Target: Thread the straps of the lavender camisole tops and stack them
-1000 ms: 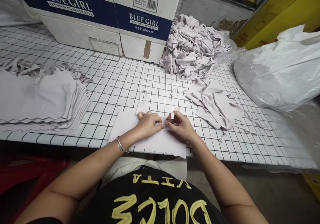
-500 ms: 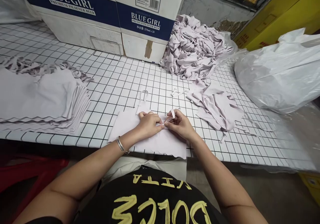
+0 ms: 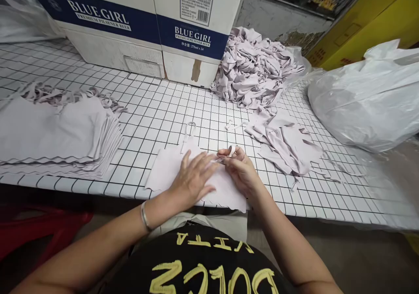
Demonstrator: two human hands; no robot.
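Left hand (image 3: pixel 194 179), fingers spread wide and palm down, resting on a pale garment (image 3: pixel 163 167); a silver bracelet (image 3: pixel 144 215) encircles its wrist. Right hand (image 3: pixel 241 168), fingers curled together, holding a narrow strap (image 3: pixel 232 150) at the garment's far edge, just beside the left fingertips; the exact grip is partly hidden by the fingers. The garment lies flat at the near edge of a white surface (image 3: pixel 144 130) ruled with black lines, directly before the person. A second strap, a loop (image 3: pixel 190 130), extends from its far left side onto the surface. At left, well apart, a layered stack of similar garments (image 3: pixel 62 130), straps gathered along the far side. Behind, a white and blue beer carton (image 3: pixel 127 51) stands upright. To its right, a large crumpled heap of fabric (image 3: pixel 257 67); nearer the right hand, a smaller loose pile (image 3: pixel 286 143). At far right, a white plastic bag (image 3: pixel 366 99), with a yellow box (image 3: pixel 360 21) beyond it.
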